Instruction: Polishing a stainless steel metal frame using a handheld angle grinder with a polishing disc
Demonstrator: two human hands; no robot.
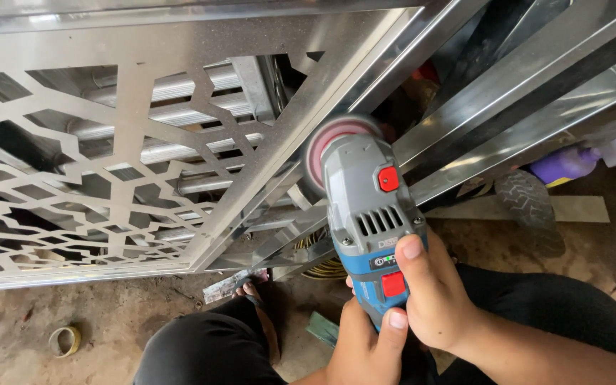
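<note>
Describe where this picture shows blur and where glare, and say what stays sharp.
Head view: the pink disc of the grinder is smeared by motion blur; bright glare streaks the steel bars and patterned panel; the left hand and right hand look sharp.

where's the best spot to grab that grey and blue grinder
Take the grinder by its blue rear grip, coming from behind and below, where both hands already wrap it. The pink disc at the far end looks blurred, likely spinning, against the metal gate panel.
</note>
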